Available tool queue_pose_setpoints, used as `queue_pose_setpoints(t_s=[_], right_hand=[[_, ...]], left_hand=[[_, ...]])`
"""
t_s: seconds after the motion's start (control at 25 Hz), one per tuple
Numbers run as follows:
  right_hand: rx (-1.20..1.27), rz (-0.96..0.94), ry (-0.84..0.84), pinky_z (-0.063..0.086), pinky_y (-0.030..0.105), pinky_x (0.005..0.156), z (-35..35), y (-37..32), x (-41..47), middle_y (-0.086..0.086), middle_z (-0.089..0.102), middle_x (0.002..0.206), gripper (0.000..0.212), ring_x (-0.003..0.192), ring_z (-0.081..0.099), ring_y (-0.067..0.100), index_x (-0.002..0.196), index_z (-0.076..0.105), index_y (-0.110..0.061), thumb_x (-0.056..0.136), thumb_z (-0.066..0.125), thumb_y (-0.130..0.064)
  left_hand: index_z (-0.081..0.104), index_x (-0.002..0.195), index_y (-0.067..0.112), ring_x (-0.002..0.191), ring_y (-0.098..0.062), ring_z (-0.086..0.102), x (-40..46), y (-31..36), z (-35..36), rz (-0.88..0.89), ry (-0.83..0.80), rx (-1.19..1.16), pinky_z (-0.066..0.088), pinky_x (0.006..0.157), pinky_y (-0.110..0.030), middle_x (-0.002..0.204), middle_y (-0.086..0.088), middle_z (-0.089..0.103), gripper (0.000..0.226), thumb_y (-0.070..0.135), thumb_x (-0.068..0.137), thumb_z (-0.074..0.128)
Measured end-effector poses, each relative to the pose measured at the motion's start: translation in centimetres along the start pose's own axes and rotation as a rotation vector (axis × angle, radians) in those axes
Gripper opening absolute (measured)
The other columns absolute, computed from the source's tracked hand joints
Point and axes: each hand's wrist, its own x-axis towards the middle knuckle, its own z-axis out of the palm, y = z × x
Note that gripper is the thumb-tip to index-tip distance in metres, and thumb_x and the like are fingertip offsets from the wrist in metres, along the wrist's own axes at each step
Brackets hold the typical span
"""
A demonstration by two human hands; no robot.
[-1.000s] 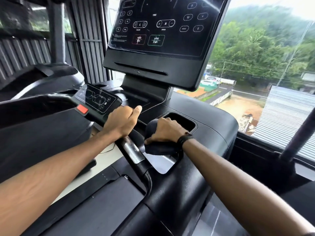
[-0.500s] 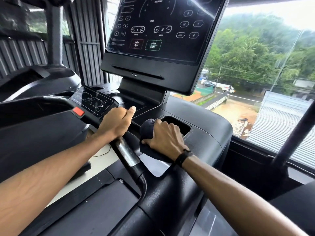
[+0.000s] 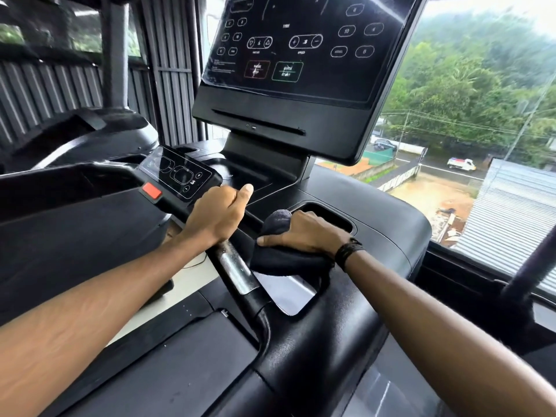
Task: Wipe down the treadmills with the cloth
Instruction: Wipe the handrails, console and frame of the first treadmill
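I stand on a black treadmill [image 3: 376, 236] facing its big dark console screen [image 3: 301, 46]. My left hand [image 3: 215, 216] grips the centre handlebar [image 3: 237, 275] just above its silver sensor plate, thumb pointing forward. My right hand [image 3: 304, 233] holds a dark cloth [image 3: 285, 260] wrapped over the right-hand grip, beside the cup-holder recess [image 3: 328, 215]. The cloth bulges out past my fingers at the top and hangs under my palm.
A small control panel [image 3: 177, 173] with a red stop button [image 3: 152, 191] sits left of my left hand. A second treadmill [image 3: 75, 139] stands further left. The running belt [image 3: 168, 371] lies below. Right is a window on trees and a road.
My right hand with the cloth has slid back and forth on the right grip. My left hand has kept its hold on the handlebar.
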Motion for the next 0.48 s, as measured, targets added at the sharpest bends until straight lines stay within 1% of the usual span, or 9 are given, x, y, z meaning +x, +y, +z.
queue_pose_setpoints(t_s=[0.04,0.12,0.16,0.24,0.32,0.4,0.48], right_hand=[[-0.015,-0.005,0.036,0.039,0.031,0.071,0.3,0.1,-0.2,0.004,0.056,0.085,0.071,0.088,0.062,0.027,0.075,0.056,-0.014,0.071,0.057,-0.085],[-0.060,-0.009,0.177,0.037,0.033,0.067,1.2,0.2,-1.1,0.008,0.060,0.081,0.067,0.085,0.063,0.032,0.064,0.045,-0.016,0.076,0.057,-0.081],[-0.083,-0.016,0.264,0.036,0.033,0.066,1.6,0.1,-1.7,0.009,0.064,0.084,0.065,0.087,0.064,0.033,0.065,0.044,-0.016,0.078,0.056,-0.079],[-0.082,-0.013,0.457,0.037,0.035,0.067,1.7,-0.1,-2.6,0.011,0.069,0.093,0.059,0.089,0.065,0.035,0.077,0.051,-0.015,0.084,0.053,-0.074],[0.036,-0.023,0.612,0.038,0.037,0.068,1.5,-0.4,-3.4,0.008,0.070,0.092,0.053,0.087,0.065,0.034,0.092,0.055,-0.017,0.088,0.052,-0.070],[0.246,-0.033,0.687,0.040,0.037,0.067,1.6,-0.9,-4.3,0.001,0.069,0.083,0.045,0.081,0.064,0.031,0.094,0.055,-0.021,0.088,0.056,-0.066],[0.532,0.001,0.751,0.045,0.036,0.068,0.2,-1.9,-5.6,-0.005,0.065,0.077,0.039,0.080,0.065,0.027,0.090,0.058,-0.022,0.087,0.062,-0.061]], left_hand=[[0.052,0.052,0.002,0.052,-0.027,0.060,0.1,0.0,0.0,0.003,0.001,-0.009,0.052,0.075,-0.046,0.048,-0.008,0.058,0.080,0.064,0.092,0.021],[0.052,0.053,0.002,0.054,-0.028,0.061,0.2,0.0,0.0,-0.006,0.001,-0.009,0.052,0.077,-0.046,0.050,-0.008,0.059,0.079,0.064,0.092,0.022],[0.052,0.053,0.003,0.055,-0.029,0.061,0.2,0.0,0.1,-0.021,-0.003,-0.007,0.052,0.079,-0.047,0.051,-0.008,0.059,0.079,0.064,0.092,0.022],[0.051,0.053,0.003,0.055,-0.030,0.061,0.4,-0.1,0.2,-0.048,-0.005,-0.036,0.052,0.079,-0.047,0.051,-0.008,0.058,0.079,0.066,0.093,0.023],[0.049,0.054,0.003,0.055,-0.032,0.061,0.3,0.0,-0.1,-0.051,0.011,-0.087,0.053,0.075,-0.047,0.051,-0.009,0.057,0.079,0.066,0.094,0.025],[0.051,0.059,0.005,0.057,-0.031,0.060,0.0,0.4,-0.5,-0.003,0.044,-0.178,0.052,0.071,-0.048,0.053,-0.009,0.058,0.071,0.061,0.096,0.027],[0.052,0.068,0.009,0.059,-0.028,0.057,-1.2,1.0,-1.5,0.093,0.131,-0.238,0.048,0.066,-0.047,0.058,-0.008,0.057,0.057,0.053,0.097,0.031]])
